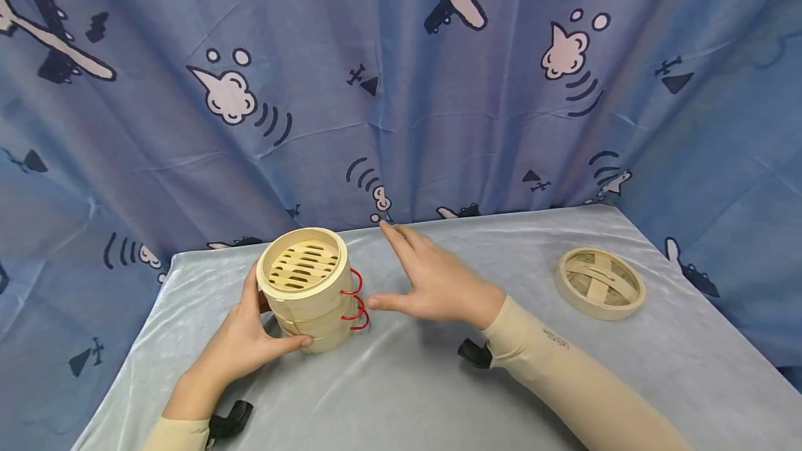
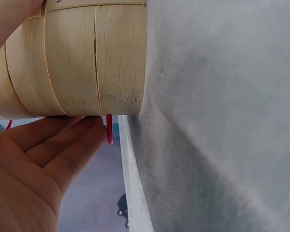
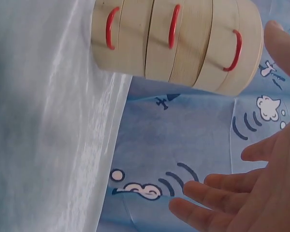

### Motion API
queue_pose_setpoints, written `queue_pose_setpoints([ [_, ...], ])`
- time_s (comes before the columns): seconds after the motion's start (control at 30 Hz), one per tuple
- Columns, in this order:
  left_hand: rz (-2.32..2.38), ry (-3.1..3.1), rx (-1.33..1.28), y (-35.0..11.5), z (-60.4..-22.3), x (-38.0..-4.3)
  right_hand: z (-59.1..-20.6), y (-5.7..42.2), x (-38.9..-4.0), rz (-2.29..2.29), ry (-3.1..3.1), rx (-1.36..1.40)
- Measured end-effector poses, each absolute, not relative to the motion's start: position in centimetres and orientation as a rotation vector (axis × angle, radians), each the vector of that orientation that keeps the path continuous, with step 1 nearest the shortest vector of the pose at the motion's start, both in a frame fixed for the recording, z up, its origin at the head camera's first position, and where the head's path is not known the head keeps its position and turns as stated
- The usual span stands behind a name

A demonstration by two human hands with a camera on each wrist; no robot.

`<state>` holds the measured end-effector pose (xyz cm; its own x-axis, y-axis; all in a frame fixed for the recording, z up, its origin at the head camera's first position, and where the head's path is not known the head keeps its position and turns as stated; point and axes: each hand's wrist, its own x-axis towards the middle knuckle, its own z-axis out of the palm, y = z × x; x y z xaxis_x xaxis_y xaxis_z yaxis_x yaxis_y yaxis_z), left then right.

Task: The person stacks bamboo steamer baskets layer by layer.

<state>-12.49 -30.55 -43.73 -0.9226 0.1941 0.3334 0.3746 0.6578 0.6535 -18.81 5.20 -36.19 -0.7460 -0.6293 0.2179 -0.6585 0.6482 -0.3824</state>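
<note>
A stack of small bamboo steamer baskets (image 1: 313,310) stands on the cloth left of centre, its slatted top (image 1: 303,265) uncovered. Red loop handles (image 3: 173,26) stick out from its sides, one per tier. My left hand (image 1: 241,341) holds the stack from the left, thumb at the front and fingers round the far side. To the right of the stack is my right hand (image 1: 438,278), thumb and fingers spread wide. Its thumb tip is close to the red handles, and nothing is in the hand. A round woven bamboo lid (image 1: 599,284) lies apart at the right.
A pale grey-blue cloth (image 1: 401,395) covers the table. Behind it and at both sides hangs a blue curtain (image 1: 326,26) printed with planes and clouds. The steamer stack stands near the table's back edge.
</note>
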Motion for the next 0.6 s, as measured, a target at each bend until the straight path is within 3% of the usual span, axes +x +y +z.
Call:
queue_pose_setpoints([
  [0.6,-1.108,-2.642,-0.473,-30.6,-43.7,-12.5,-36.8,9.6,-19.1,0.675,-2.838,0.944],
])
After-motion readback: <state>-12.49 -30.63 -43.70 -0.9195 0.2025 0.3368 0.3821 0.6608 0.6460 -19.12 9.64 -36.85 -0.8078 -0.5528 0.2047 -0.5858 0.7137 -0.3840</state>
